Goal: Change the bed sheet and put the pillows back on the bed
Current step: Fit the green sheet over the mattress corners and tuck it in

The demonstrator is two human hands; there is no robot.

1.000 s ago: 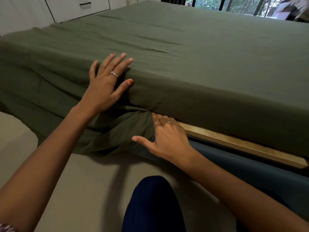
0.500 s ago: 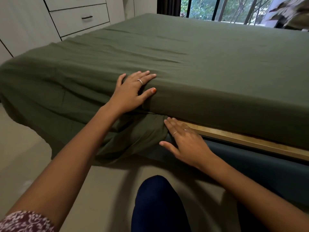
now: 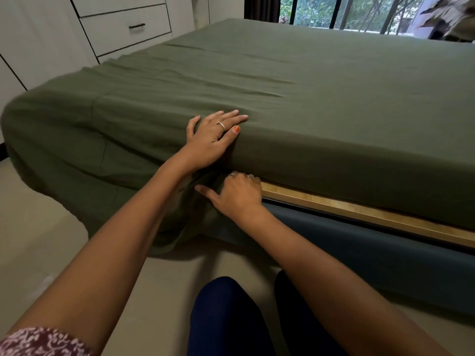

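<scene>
Left hand (image 3: 214,140) lying flat, pinning green sheet (image 3: 321,98) mid-frame; right hand (image 3: 237,194) tucking under mattress, fingers hidden, grip unclear. Should be pushing deep, keeping fabric taut.

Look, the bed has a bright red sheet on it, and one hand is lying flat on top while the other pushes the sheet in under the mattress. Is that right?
Not quite: the sheet is dark green, not red, as the head view shows. The rest holds: the left hand lies flat on the mattress edge, and the right hand pushes the sheet in under the mattress.
</scene>
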